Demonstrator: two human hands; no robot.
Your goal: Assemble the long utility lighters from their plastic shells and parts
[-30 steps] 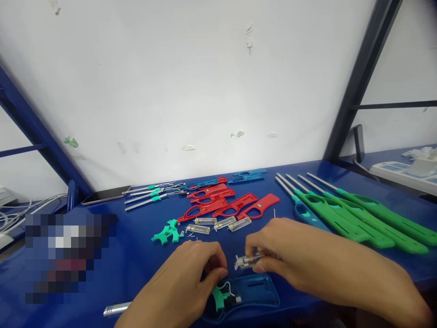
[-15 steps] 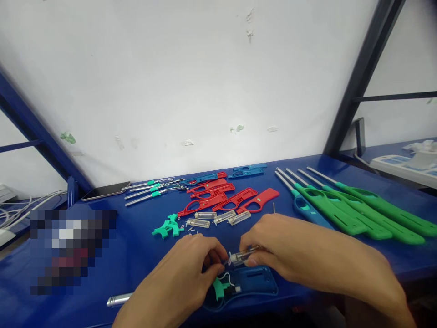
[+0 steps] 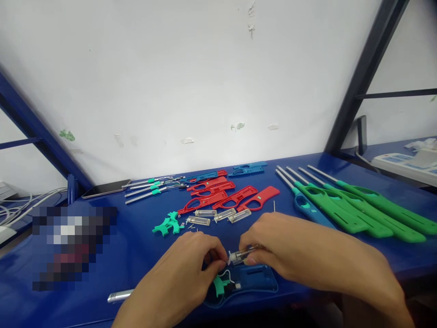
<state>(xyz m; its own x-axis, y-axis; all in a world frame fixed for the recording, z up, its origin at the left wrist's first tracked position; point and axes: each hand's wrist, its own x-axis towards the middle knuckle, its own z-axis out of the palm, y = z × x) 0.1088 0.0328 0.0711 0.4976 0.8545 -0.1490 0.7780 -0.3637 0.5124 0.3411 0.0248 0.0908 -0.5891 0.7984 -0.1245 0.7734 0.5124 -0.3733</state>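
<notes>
My right hand [image 3: 276,241] grips a clear lighter fuel tank [image 3: 239,256] between thumb and fingers, its white valve end pointing left. Close against that valve, my left hand [image 3: 186,273] is closed in a pinch; what sits between the fingertips is too small to make out. Below both hands lies a blue lighter handle half [image 3: 257,277], hollow side up. Inside it are a green trigger [image 3: 219,286] and a curved white wire [image 3: 228,273]. A metal lighter tube [image 3: 119,296] sticks out to the left from under my left wrist.
Several clear tanks [image 3: 200,221] lie beyond my hands, beside green triggers [image 3: 167,225]. Behind are red handle halves [image 3: 235,199], blue halves [image 3: 247,171] and wired metal tubes [image 3: 143,196]. Long green lighters [image 3: 344,214] lie right; a phone [image 3: 105,189] lies back left.
Both hands stay nearly in place. The pinched fingers of my left hand remain at the tank's valve, with only slight finger movement. The view has shifted a little.
</notes>
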